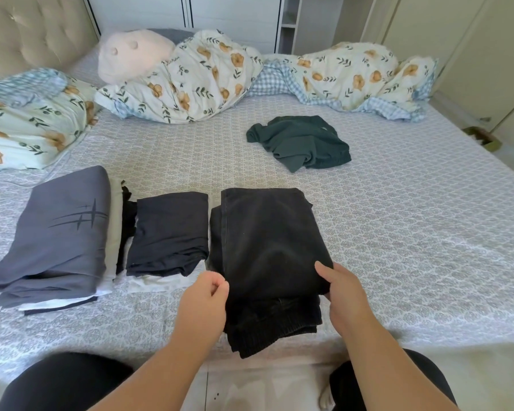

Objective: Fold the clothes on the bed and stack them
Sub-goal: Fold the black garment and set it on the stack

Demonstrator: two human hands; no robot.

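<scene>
Person at foot of bed [398,232], both bare forearms reaching fwd over the patterned grey sheet.

Black folded garment [264,247] lies at near edge, centre — looks like trousers, ribbed cuff end hanging toward the person, slightly past the mattress edge. Right hand [343,287] grips its near right corner, thumb on top of the cloth, fingers tucked under the fold. Left hand [204,295] sits at garment's left edge, fingers curled in toward the thumb as if pinching; can't tell whether any fabric is actually caught btwn them.

Left of it, just beside and nearly touching: navy folded piece [168,235] on top of white folded items [158,281]. Further left, larger stack — grey-blue top [57,232] w/ dark streak logo uppermost, pale and black layers showing at its right side and under its near edge.

Dark green garment [300,142] lies crumpled, unfolded, mid-bed, well apart from the stacks — beyond the black piece and to the right.

Far side: floral duvet [208,78] bunched along the back w/ blue check lining showing, pink plush pillow [131,57] resting on it, floral pillow [27,120] at left near tufted headboard [27,31].
</scene>
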